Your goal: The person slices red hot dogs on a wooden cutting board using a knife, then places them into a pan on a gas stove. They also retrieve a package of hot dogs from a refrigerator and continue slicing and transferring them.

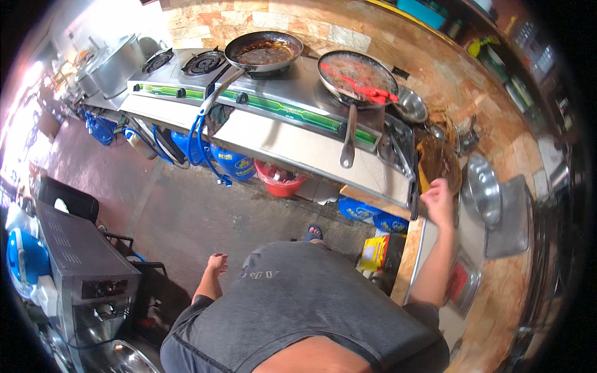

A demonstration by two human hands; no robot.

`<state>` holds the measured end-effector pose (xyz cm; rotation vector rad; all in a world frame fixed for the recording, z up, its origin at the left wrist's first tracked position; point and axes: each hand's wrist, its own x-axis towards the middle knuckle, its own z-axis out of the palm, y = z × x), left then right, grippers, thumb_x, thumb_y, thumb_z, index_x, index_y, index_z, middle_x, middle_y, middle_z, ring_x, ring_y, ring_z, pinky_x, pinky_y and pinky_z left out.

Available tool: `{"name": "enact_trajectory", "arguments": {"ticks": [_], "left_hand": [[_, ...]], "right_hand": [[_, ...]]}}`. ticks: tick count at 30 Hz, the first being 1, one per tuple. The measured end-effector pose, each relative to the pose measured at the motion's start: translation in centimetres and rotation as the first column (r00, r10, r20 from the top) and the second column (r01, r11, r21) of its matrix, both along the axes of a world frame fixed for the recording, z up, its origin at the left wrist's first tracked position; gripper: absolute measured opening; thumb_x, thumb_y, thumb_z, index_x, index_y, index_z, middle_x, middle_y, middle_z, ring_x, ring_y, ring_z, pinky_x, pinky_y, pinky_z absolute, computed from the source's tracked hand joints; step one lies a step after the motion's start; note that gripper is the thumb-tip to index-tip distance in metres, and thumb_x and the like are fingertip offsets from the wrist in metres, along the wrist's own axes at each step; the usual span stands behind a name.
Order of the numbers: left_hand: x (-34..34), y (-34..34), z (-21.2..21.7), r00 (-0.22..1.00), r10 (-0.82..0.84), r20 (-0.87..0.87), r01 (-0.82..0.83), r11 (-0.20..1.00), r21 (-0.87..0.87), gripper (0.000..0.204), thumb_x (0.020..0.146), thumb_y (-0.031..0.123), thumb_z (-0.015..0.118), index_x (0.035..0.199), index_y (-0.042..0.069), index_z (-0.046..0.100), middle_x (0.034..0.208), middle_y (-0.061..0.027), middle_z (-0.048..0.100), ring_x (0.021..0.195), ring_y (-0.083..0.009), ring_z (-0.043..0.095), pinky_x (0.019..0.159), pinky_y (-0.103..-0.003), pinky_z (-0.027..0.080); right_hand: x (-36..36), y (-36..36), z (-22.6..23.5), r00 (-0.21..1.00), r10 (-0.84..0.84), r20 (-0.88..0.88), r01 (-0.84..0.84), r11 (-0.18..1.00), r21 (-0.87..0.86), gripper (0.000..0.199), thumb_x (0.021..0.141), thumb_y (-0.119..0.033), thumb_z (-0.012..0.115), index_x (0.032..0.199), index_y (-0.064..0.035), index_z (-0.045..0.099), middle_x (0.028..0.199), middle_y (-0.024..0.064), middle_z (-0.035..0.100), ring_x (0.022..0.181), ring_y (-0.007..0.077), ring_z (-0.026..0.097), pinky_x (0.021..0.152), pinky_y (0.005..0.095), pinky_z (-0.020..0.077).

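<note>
Reaching right hand (439, 200), grip released, over brown bowl (439, 163) | left hand (217, 263) empty | two pans (263, 51)

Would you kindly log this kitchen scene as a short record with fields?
Setting: steel counter bearing gas burners
Right hand: open, raised beside a round brown wooden board, contact unclear
Left hand: empty, hanging over the grey floor
On burners: dark frying pan with brown sauce; frying pan holding red pieces
Under counter: red plastic bucket
</note>
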<state>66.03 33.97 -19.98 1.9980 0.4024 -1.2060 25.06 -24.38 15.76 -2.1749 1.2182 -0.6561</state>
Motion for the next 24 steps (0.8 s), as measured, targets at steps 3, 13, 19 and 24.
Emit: {"name": "enact_trajectory", "arguments": {"ticks": [3, 13, 19, 24], "left_hand": [[0.7, 0.4, -2.1, 0.996, -0.079, -0.047, 0.081, 0.996, 0.036, 0.03, 0.092, 0.025, 0.066, 0.116, 0.008, 0.063, 0.088, -0.008, 0.064, 0.067, -0.0262, 0.065, 0.061, -0.047, 0.054], [-4.8, -6.7, -6.1, 0.553, -0.767, -0.326, 0.782, 0.612, -0.113, 0.032, 0.093, 0.03, 0.064, 0.119, 0.013, 0.062, 0.094, -0.0056, 0.067, 0.066, -0.0221, 0.066, 0.053, -0.038, 0.051], [-9.0, -14.1, -4.0, 0.215, -0.961, -0.171, 0.973, 0.227, -0.051, 0.036, 0.094, 0.034, 0.063, 0.125, 0.016, 0.059, 0.098, -0.0044, 0.068, 0.065, -0.017, 0.067, 0.047, -0.032, 0.05], [-21.0, -20.6, 4.9, -0.03, -0.985, 0.168, 0.993, -0.048, -0.105, 0.049, 0.093, 0.031, 0.065, 0.135, 0.007, 0.054, 0.09, -0.0055, 0.064, 0.062, -0.0154, 0.061, 0.05, -0.029, 0.049]], "right_hand": [[-3.0, 10.0, -10.5, 0.968, -0.042, -0.247, 0.08, 0.986, 0.146, 0.04, 0.077, -0.011, 0.081, 0.107, -0.0044, 0.055, 0.079, 0.0099, 0.065, 0.072, 0.0217, 0.065, 0.068, 0.0359, 0.0525], [-18.1, 44.8, -19.3, 0.829, 0.098, -0.551, 0.299, 0.755, 0.583, 0.05, 0.074, -0.042, 0.08, 0.105, -0.0054, 0.067, 0.094, 0.0201, 0.072, 0.092, 0.0366, 0.07, 0.081, 0.0462, 0.0536], [-22.0, 56.0, -14.5, 0.67, -0.629, -0.395, 0.742, 0.542, 0.395, 0.052, 0.076, -0.034, 0.076, 0.116, -0.0031, 0.063, 0.096, 0.0196, 0.071, 0.095, 0.0385, 0.068, 0.085, 0.0462, 0.0529], [-30.3, 64.7, -13.6, 0.285, -0.942, -0.179, 0.958, 0.285, 0.026, 0.048, 0.076, -0.027, 0.082, 0.114, -0.0034, 0.065, 0.116, 0.0227, 0.065, 0.11, 0.0387, 0.062, 0.095, 0.0455, 0.0492]]}}
